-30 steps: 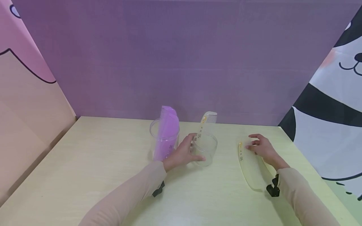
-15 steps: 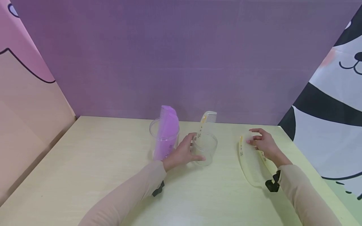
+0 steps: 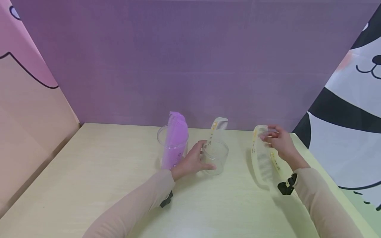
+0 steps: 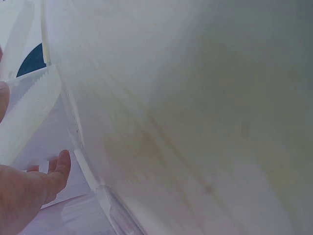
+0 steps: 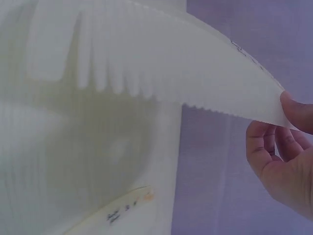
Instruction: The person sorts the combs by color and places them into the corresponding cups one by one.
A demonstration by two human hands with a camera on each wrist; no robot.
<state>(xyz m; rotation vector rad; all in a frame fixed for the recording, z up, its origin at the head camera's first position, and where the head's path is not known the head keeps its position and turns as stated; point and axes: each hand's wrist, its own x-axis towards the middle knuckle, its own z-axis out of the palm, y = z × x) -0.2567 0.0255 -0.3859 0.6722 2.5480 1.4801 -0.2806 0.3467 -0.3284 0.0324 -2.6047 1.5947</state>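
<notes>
My left hand (image 3: 198, 159) grips a small clear cup (image 3: 218, 155) at the table's middle, thumb on its rim. A cream comb (image 3: 218, 127) stands upright in that cup. In the left wrist view my thumb (image 4: 55, 175) lies against the cup wall, with the comb's teeth (image 4: 29, 100) above it. My right hand (image 3: 272, 136) pinches the far end of a long pale yellow comb (image 3: 261, 157) and holds that end up, while the near end hangs low over the table. In the right wrist view the comb (image 5: 171, 73) fills the frame and my fingers (image 5: 276, 152) hold its tip.
A larger clear cup (image 3: 163, 140) holding a purple comb (image 3: 176, 138) stands just left of my left hand. The pale wooden table (image 3: 89, 185) ends at a purple back wall (image 3: 190, 66). Printed panels close in both sides.
My right hand has lifted the far end of the yellow comb off the table and carried it up and back. The left hand and both cups have stayed still.
</notes>
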